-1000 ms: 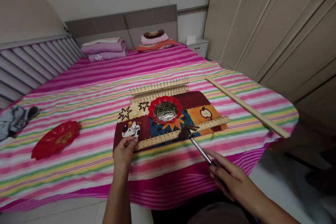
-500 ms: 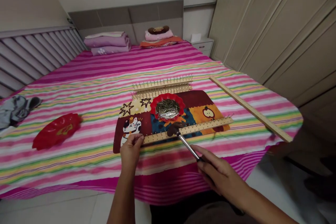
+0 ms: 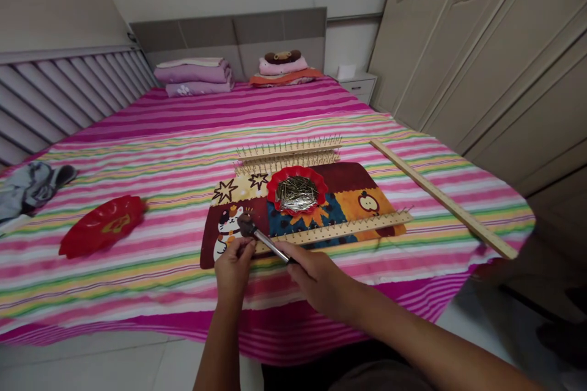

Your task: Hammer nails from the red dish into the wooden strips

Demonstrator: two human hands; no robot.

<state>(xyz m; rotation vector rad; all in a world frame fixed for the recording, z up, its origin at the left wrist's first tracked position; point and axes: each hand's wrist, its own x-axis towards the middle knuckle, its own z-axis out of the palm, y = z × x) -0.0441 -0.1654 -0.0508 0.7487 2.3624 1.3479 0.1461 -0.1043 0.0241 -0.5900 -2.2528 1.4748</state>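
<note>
The right hand point(image 3: 321, 281) is wrapped around the grip of a hammer point(image 3: 270, 245), its dark head up over the cat printed on the mat point(image 3: 342, 178). The left hand point(image 3: 235, 266) has its fingertips drawn together at the left end of a wooden strip point(image 3: 330, 231) — whether they pinch a nail or the wood is too small to tell. That strip lies along the mat's near side, its right end reaching past the edge. Behind it sits a red scalloped bowl point(image 3: 272, 188) of loose nails point(image 3: 297, 192); beyond, two nail-studded strips point(image 3: 293, 149) lie side by side. Farther out on the striped bed point(image 3: 174, 293) are a long wooden bar point(image 3: 443, 198) to the right and a red dish point(image 3: 103, 226) to the left.
</note>
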